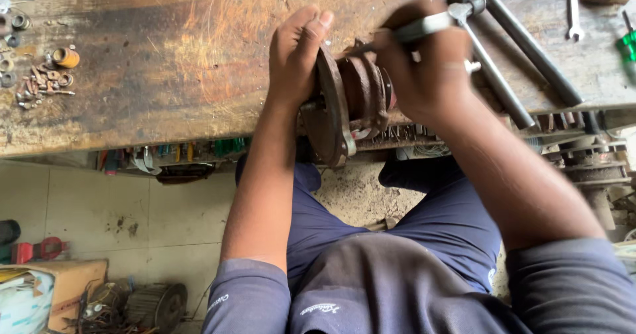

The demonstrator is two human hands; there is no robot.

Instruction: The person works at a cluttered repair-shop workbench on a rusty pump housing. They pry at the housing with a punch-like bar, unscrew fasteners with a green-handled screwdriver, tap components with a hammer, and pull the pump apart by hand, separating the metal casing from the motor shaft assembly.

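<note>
My left hand (296, 55) presses against the back of a rusty round metal part (344, 102), a disc with a hub, held on edge at the near side of a worn wooden workbench (165, 62). My right hand (424, 62) grips a slim grey metal tool (424, 26) laid across the hub, its tip pointing left toward the disc. The tool is blurred. The hub's right side is hidden behind my right hand.
Long metal rods and a socket handle (510, 49) lie at the right of the bench, with a spanner (574, 12) and a green-handled screwdriver (626, 46). Small rusty nuts and washers (43, 75) sit at the left. Below are a tiled floor, a cardboard box (73, 278) and a motor (156, 304).
</note>
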